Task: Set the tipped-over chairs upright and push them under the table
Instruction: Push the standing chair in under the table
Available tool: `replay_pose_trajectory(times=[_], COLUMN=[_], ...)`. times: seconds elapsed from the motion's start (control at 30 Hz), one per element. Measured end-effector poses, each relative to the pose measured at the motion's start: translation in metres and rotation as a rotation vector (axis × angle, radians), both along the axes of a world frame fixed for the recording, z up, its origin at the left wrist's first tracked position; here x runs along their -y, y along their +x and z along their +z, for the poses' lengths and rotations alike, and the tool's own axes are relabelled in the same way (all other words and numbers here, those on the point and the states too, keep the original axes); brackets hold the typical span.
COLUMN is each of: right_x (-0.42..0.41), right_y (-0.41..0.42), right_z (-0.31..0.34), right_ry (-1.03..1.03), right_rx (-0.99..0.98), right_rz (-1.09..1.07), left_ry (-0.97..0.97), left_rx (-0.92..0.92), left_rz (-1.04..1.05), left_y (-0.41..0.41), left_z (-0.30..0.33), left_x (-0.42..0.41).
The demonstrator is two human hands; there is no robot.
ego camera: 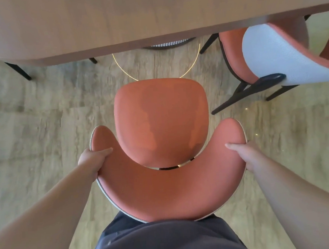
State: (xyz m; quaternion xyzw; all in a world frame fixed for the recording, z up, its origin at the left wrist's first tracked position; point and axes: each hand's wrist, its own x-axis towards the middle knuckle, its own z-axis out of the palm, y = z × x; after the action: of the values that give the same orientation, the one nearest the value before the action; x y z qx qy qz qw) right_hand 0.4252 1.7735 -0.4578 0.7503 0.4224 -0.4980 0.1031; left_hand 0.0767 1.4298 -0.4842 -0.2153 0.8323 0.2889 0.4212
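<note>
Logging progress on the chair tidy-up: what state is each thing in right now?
Orange chair: upright, seat not yet under the table.
Second chair: upright at right, seat partly under the table.
Wooden table: standing, edge just ahead of the orange chair.
Left hand: grips the orange chair's backrest.
Right hand: grips the backrest's other end.

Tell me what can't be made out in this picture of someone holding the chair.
All from the head view:
- Upright chair: its legs are hidden under its own seat.
- Left hand and right hand: their fingers are hidden behind the backrest; only the thumbs show.
- Second chair: cut off by the right edge and partly under the table.
- Dark legs at far left: the table hides what they belong to.
</note>
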Motion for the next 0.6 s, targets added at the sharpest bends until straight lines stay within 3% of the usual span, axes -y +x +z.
replay_pose_trajectory(times=[0.6], right_x=[-0.035], right_y=[-0.013], right_z=[0.005], right_ry=[0.218], right_rx=[0.012], right_rz=[0.22], left_ry=[-0.037], left_rx=[-0.188], left_rz=[-0.206], left_y=[-0.023], left_z=[0.028], left_x=[-0.026])
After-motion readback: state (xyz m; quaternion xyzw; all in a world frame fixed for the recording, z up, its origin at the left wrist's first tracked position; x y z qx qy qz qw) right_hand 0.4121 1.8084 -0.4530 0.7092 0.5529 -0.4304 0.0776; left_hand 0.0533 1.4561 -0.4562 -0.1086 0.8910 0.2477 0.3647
